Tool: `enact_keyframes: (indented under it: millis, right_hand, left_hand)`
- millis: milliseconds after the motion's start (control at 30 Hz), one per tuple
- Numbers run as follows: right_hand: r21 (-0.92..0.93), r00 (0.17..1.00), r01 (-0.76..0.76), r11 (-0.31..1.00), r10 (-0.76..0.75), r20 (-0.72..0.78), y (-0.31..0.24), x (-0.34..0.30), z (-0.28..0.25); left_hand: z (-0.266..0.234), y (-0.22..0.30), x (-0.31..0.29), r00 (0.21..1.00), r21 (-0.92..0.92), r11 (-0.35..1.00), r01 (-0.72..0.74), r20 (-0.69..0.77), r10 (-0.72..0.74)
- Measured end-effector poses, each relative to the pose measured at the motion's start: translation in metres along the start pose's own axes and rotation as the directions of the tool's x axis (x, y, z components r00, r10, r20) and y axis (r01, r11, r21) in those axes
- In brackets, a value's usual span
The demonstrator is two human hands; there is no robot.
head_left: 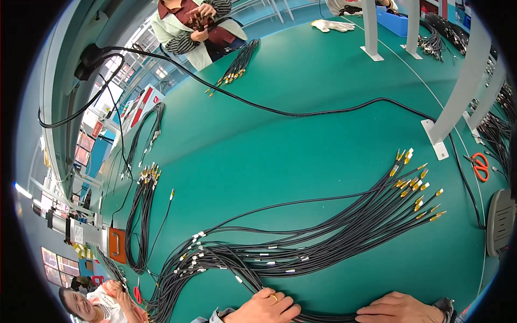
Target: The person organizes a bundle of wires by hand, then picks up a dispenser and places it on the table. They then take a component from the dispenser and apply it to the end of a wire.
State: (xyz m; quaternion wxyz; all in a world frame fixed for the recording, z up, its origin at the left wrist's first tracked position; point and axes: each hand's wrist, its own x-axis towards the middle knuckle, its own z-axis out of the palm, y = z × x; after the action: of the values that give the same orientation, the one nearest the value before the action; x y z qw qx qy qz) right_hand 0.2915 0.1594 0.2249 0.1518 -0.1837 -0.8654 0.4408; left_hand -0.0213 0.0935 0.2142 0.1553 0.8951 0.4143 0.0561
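Note:
At the lower edge, my left hand, with a ring on one finger, is curled around a strand of black cables from the large bundle. The strand runs on along the table edge to my right hand, whose fingers are closed over it; their undersides are hidden. Beyond both hands, the large bundle of black cables curves across the green table. Its yellow-and-white ends fan out to the right, and small white labels sit along the cables at the left.
Smaller cable bundles lie at the left and far side. Metal posts, orange-handled scissors and a thick black cord are on the table. White gloves lie far back. One person works opposite, another at lower left.

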Motion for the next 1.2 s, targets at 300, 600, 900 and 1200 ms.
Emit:
enact_keyframes:
  millis: [300, 600, 900, 1200]
  right_hand:
    - [-0.218, 0.996, 0.076, 0.973, -0.062, 0.069, -0.005, -0.008, 0.013]
    - [-0.396, 0.995, 0.072, 0.916, -0.038, 0.093, -0.011, -0.01, 0.028]
    - [-0.571, 0.987, -0.148, 0.807, 0.087, -0.133, 0.02, 0.015, 0.02]
    - [-0.573, 0.983, -0.149, 0.806, 0.058, -0.173, 0.038, 0.048, 0.013]
  left_hand:
    - [0.017, 0.04, -0.026, 0.968, 0.058, 0.969, 0.242, -0.084, -0.237]
    - [0.012, 0.038, -0.021, 0.977, -0.01, 0.982, 0.19, -0.092, -0.19]
    - [0.017, 0.07, -0.012, 0.982, 0.062, 0.994, 0.093, -0.17, -0.081]
    - [0.027, 0.093, -0.023, 0.96, 0.115, 0.97, 0.212, -0.212, -0.185]
